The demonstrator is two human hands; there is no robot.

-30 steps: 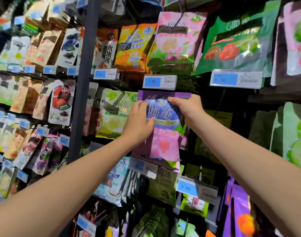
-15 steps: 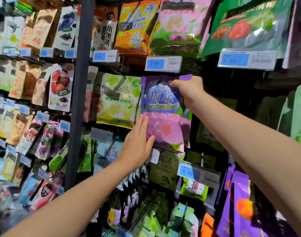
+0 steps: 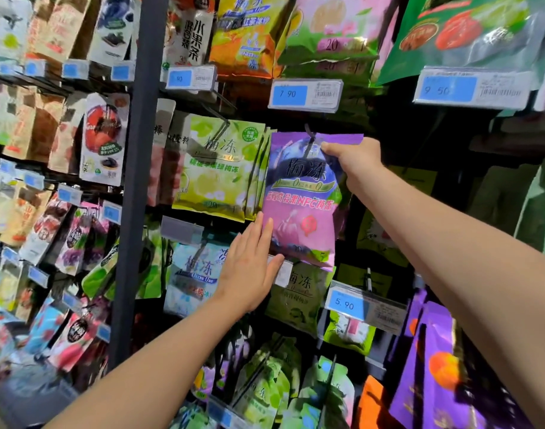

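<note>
Purple foil packet (image 3: 299, 199) is touched at its lower left edge by the left hand (image 3: 249, 267), with fingers straight and pressed together. Its top is pinched by the right hand (image 3: 354, 162). It is hung, as it seems through the blur, on a hook (image 3: 309, 136), just beside a green packet (image 3: 218, 168) and under a price tag (image 3: 305, 95).
</note>
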